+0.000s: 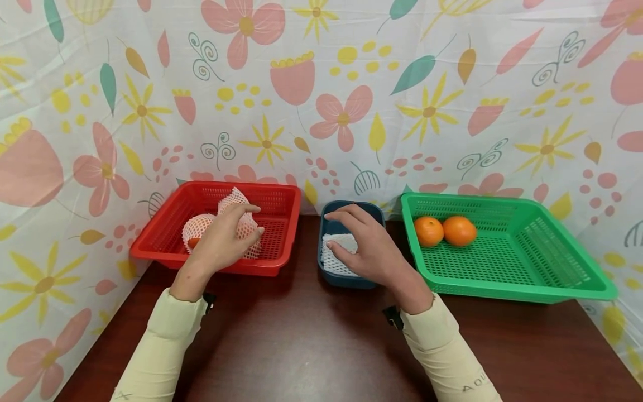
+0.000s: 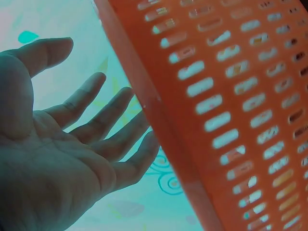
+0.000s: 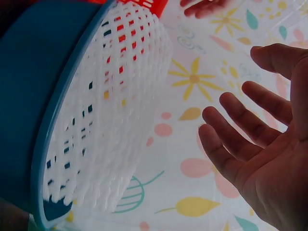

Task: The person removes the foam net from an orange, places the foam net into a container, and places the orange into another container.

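My left hand [image 1: 223, 237] hovers over the red basket [image 1: 273, 201], fingers spread and loosely bent, holding nothing. Beneath it lie round fruits in white foam nets [image 1: 197, 228], partly hidden by the hand; orange-red skin shows through one. In the left wrist view the fingers [image 2: 91, 103] reach beside the slotted basket wall [image 2: 159, 110]. Over the small blue container [image 1: 346, 281] is my right hand [image 1: 369, 245], its fingers parted and also holding nothing. A white foam net [image 1: 334, 259] sits in that container, and the right wrist view shows the net [image 3: 110, 115] rising past its rim.
At the right stands a green basket [image 1: 507, 268] with two bare oranges [image 1: 460, 230] in its left end. All three containers line the back of a dark brown table [image 1: 301, 346], against a flower-patterned cloth [image 1: 311, 123].
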A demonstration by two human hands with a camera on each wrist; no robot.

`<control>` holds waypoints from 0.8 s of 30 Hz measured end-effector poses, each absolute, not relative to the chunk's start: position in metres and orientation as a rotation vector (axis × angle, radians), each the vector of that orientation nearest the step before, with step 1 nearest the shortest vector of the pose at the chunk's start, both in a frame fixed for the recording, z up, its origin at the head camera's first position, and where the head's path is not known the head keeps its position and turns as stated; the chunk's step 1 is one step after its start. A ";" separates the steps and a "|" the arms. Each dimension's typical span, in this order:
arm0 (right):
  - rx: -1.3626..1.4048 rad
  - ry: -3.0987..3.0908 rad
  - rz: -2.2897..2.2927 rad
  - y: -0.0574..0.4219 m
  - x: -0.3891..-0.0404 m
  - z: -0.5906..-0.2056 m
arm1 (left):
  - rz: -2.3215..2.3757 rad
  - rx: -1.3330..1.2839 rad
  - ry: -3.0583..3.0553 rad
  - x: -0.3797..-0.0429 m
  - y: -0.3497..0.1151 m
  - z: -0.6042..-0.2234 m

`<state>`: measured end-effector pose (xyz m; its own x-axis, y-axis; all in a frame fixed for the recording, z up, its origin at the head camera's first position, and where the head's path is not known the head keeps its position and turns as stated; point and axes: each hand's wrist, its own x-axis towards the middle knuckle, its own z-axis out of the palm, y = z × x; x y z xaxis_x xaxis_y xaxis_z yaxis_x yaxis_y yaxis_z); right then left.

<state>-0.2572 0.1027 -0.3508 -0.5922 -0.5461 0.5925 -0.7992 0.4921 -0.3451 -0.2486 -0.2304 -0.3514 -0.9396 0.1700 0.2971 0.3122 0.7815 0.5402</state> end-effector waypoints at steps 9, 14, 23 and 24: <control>1.143 -2.373 0.841 0.089 -0.257 -0.354 | -0.888 -0.318 -2.709 -0.249 -0.245 -0.347; 1.156 -2.387 0.848 0.082 -0.257 -0.356 | -0.877 -0.290 -2.735 -0.250 -0.248 -0.347; 1.162 -2.414 0.846 0.065 -0.253 -0.353 | -0.862 -0.268 -2.767 -0.254 -0.253 -0.349; 1.163 -2.419 0.841 0.063 -0.252 -0.353 | -0.861 -0.261 -2.770 -0.255 -0.255 -0.349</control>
